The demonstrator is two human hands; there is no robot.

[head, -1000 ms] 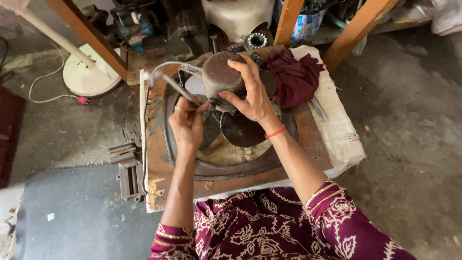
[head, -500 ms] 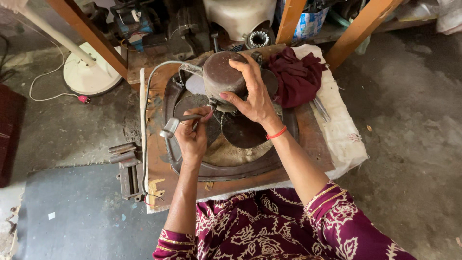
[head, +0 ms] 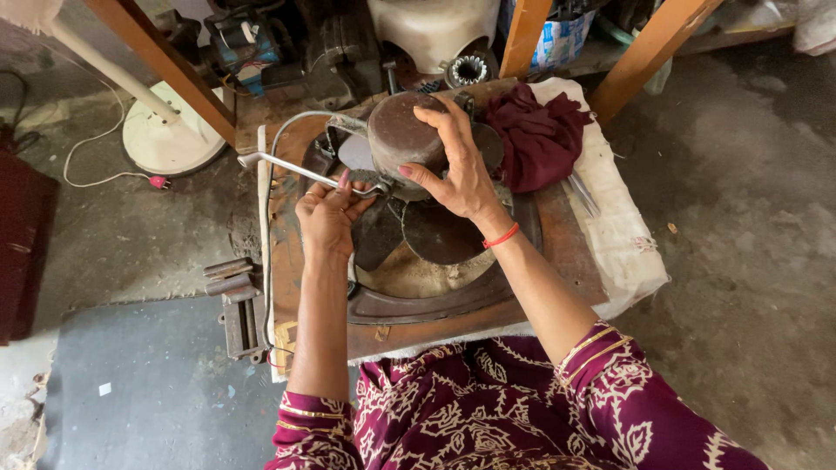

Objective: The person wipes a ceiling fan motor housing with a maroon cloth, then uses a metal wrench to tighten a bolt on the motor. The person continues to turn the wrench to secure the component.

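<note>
My right hand (head: 460, 165) grips the rusty round motor housing (head: 402, 132) of an old exhaust fan from above. Dark fan blades (head: 440, 233) spread below it inside a round rusty frame (head: 418, 300). My left hand (head: 327, 213) holds a long silver wrench (head: 300, 171) by its near end. The wrench's head meets the motor's lower left side, and its handle points up and left. The fan lies flat on a low wooden stand (head: 570, 252).
A maroon cloth (head: 533, 139) lies on a white cloth (head: 623, 239) at the stand's right. A white pedestal fan base (head: 170, 139) with a cord stands at left. Metal vise parts (head: 237, 305) sit on the floor. Wooden legs (head: 653, 43) and clutter are behind.
My left hand has swung the wrench, so its handle now points up and left. My right hand has stayed on the motor housing.
</note>
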